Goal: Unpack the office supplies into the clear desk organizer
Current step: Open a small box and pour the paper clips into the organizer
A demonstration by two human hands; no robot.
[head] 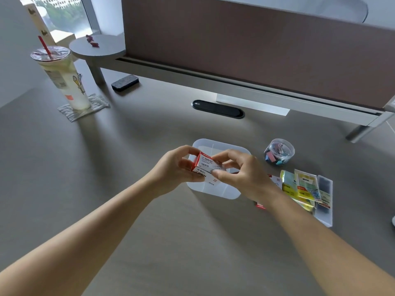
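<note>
A small red-and-white paper clip box is held above the clear desk organizer, a shallow tray with dividers on the desk. My left hand grips the box's left end. My right hand pinches its right end with thumb and fingers. A second white box or flap shows just under the hands, inside the tray. Right of the tray lie packs of sticky notes, a flat grey packet and a round clear tub of coloured binder clips.
A tall iced drink with a red straw stands on a coaster at the far left. A dark eraser block lies near a raised round shelf. A brown partition and a cable port run along the desk's back.
</note>
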